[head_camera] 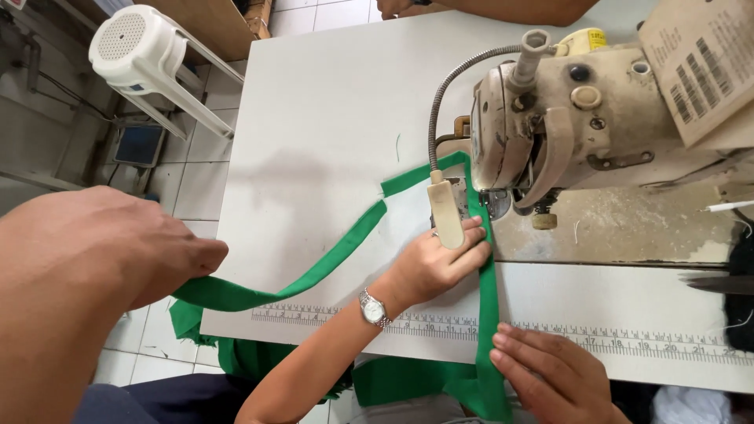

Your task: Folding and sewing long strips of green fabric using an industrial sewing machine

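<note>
A long green fabric strip (330,255) loops across the white sewing table (314,118) and runs under the foot of a worn cream sewing machine (565,118). My left hand (436,263), with a silver watch on the wrist, presses flat on the strip just in front of the needle. Closer to me, my right hand (550,377) pinches the same strip where it drops over the table's front edge. More green cloth (408,381) hangs into my lap. Another person's large hand (149,255) at the left grips the strip's far end, off the table's side.
A printed ruler scale (628,341) runs along the table's front edge. The machine's gooseneck lamp (446,212) hangs above my left hand. A white plastic stool (141,47) stands on the tiled floor at the left. Someone else's arm (487,8) rests at the table's far edge.
</note>
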